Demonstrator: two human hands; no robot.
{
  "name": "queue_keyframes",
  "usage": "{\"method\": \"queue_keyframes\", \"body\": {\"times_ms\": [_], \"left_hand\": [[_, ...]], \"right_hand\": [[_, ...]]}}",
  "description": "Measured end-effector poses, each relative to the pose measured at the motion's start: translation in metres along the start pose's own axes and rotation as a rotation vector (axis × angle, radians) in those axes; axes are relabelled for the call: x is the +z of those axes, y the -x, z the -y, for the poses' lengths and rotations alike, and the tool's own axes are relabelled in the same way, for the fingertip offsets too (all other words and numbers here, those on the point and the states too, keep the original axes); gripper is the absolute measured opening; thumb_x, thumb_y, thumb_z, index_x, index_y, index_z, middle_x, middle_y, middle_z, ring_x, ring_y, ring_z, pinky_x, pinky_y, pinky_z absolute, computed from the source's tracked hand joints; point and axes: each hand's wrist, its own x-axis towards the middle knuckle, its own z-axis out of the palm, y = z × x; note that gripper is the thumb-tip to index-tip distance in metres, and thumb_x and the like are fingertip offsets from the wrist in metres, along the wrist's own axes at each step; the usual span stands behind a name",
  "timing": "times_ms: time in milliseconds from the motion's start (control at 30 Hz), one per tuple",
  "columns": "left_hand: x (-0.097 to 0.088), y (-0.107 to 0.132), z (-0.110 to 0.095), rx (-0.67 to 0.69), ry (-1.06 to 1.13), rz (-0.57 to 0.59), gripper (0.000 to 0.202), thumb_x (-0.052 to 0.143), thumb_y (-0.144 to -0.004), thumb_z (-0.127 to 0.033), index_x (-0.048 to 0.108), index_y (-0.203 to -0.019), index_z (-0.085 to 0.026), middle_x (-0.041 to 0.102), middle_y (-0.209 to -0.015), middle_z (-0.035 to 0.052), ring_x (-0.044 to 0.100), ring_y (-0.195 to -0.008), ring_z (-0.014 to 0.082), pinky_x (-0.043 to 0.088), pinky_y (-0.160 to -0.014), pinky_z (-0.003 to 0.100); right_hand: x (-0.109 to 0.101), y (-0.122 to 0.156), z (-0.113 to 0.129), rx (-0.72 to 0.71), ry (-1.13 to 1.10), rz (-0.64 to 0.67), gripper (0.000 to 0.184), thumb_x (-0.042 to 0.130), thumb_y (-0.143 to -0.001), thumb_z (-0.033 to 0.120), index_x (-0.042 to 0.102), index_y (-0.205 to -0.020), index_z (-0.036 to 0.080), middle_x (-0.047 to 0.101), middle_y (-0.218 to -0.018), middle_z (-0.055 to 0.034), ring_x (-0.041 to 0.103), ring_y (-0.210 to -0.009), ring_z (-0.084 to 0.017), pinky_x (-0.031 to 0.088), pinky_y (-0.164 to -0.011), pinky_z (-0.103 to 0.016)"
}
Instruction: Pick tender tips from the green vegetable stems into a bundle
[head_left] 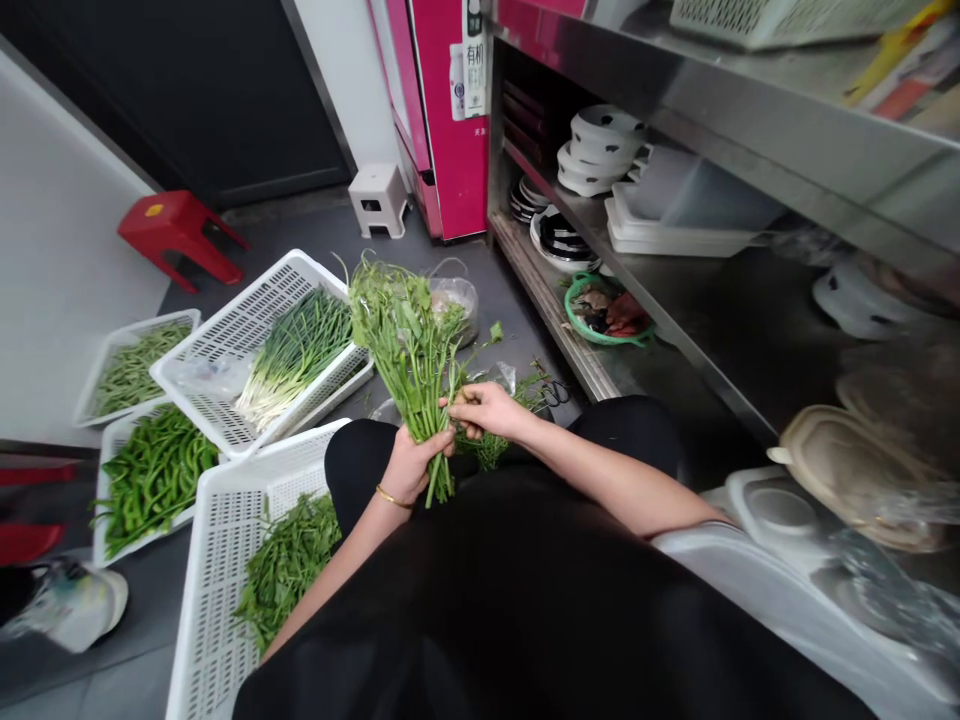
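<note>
A bunch of long-stemmed leafy greens (pixel 409 350) stands up from my left hand (pixel 415 462), whose fingers are wrapped round the lower stems. The cut ends poke out below the fist, and the leafy tops lean away from me. My right hand (pixel 484 410) is closed in a pinch against the right side of the bunch, at the stems. What lies between its fingertips is too small to make out. More loose greens (pixel 491 450) lie beneath my right hand, partly hidden. Left of my knee, a white basket (pixel 214 540) holds a heap of similar leafy greens (pixel 292 565).
White baskets at left hold scallions (pixel 300 350), green peppers (pixel 154 475) and green beans (pixel 142 365). A red stool (pixel 176 235) and a white stool (pixel 379 198) stand farther back. Steel shelving (pixel 720 310) with dishes runs along my right. Someone's shoe (pixel 71 605) is at lower left.
</note>
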Motion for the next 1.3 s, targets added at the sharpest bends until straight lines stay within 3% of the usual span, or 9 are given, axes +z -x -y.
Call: {"method": "queue_keyframes", "body": {"times_ms": [133,300,500,733,833,967,1067,1133,1300], "left_hand": [[-0.001,0.002,0.002,-0.018,-0.005,0.023,0.029,0.075,-0.062,-0.019,0.062,-0.087,-0.011,0.059,-0.070,0.0012,0.048,-0.049,0.0070,0.039,-0.047,0.022],[-0.003,0.000,0.004,-0.051,0.063,-0.001,0.042,0.075,-0.062,-0.025,0.061,-0.099,-0.013,0.063,-0.071,0.0025,0.054,-0.052,0.0097,0.043,-0.050,0.023],[-0.007,-0.008,0.006,-0.106,0.193,-0.092,0.044,0.076,-0.060,-0.016,0.059,-0.100,-0.015,0.064,-0.069,0.0011,0.059,-0.054,0.0110,0.048,-0.053,0.024],[-0.021,-0.021,0.000,-0.043,0.123,-0.319,0.051,0.075,-0.056,-0.012,0.056,-0.103,-0.014,0.065,-0.067,0.0004,0.060,-0.053,0.0117,0.047,-0.050,0.022],[-0.028,-0.021,-0.007,-0.011,0.135,-0.185,0.045,0.073,-0.060,-0.013,0.055,-0.101,-0.016,0.065,-0.071,0.0013,0.060,-0.055,0.0118,0.047,-0.053,0.024],[-0.030,-0.014,-0.016,0.009,0.144,0.041,0.036,0.069,-0.064,-0.013,0.054,-0.096,-0.017,0.065,-0.080,0.0029,0.060,-0.058,0.0130,0.047,-0.056,0.027],[-0.024,-0.008,-0.018,0.034,0.167,0.143,0.032,0.067,-0.066,-0.012,0.052,-0.093,-0.018,0.064,-0.082,0.0034,0.055,-0.053,0.0108,0.042,-0.051,0.026],[-0.019,-0.006,-0.017,0.031,0.183,0.181,0.029,0.066,-0.067,-0.012,0.052,-0.092,-0.017,0.064,-0.081,0.0033,0.052,-0.050,0.0094,0.039,-0.050,0.025],[-0.009,-0.001,-0.008,0.006,0.164,0.237,0.020,0.064,-0.069,-0.014,0.054,-0.086,-0.015,0.060,-0.069,0.0019,0.050,-0.048,0.0098,0.037,-0.049,0.025]], "right_hand": [[-0.002,0.000,-0.002,0.070,-0.023,0.026,0.034,0.057,-0.076,0.046,0.053,-0.066,0.014,0.053,-0.047,0.0046,0.050,-0.036,-0.007,0.042,-0.035,-0.017],[-0.003,-0.001,-0.002,0.064,0.039,0.070,0.029,0.061,-0.074,0.038,0.051,-0.064,0.013,0.059,-0.055,0.0009,0.052,-0.039,-0.007,0.043,-0.036,-0.017],[-0.007,0.007,-0.004,-0.087,-0.051,0.034,0.025,0.063,-0.072,0.037,0.056,-0.073,0.013,0.055,-0.054,0.0033,0.056,-0.045,-0.009,0.048,-0.045,-0.020],[-0.023,0.048,0.006,-0.308,0.003,-0.133,0.027,0.060,-0.076,0.039,0.057,-0.068,0.013,0.057,-0.067,-0.0015,0.057,-0.050,-0.009,0.049,-0.050,-0.023],[-0.045,0.059,0.005,-0.272,0.102,-0.065,0.031,0.052,-0.081,0.042,0.058,-0.073,0.013,0.057,-0.067,-0.0027,0.057,-0.052,-0.011,0.049,-0.052,-0.025],[-0.071,0.051,-0.008,0.006,0.756,-0.004,0.034,0.055,-0.079,0.042,0.061,-0.090,0.011,0.063,-0.076,-0.0081,0.062,-0.071,-0.018,0.049,-0.067,-0.032],[-0.068,0.037,-0.010,0.038,1.027,-0.083,0.041,0.061,-0.073,0.044,0.062,-0.097,0.011,0.063,-0.092,-0.0145,0.060,-0.086,-0.024,0.044,-0.078,-0.036],[-0.053,0.027,-0.005,-0.028,0.921,-0.047,0.044,0.056,-0.076,0.050,0.061,-0.101,0.014,0.064,-0.091,-0.0107,0.060,-0.084,-0.021,0.044,-0.075,-0.033],[-0.005,0.001,0.009,-0.110,0.222,0.092,0.044,0.060,-0.071,0.052,0.061,-0.091,0.013,0.060,-0.069,-0.0009,0.056,-0.066,-0.014,0.043,-0.062,-0.025]]}}
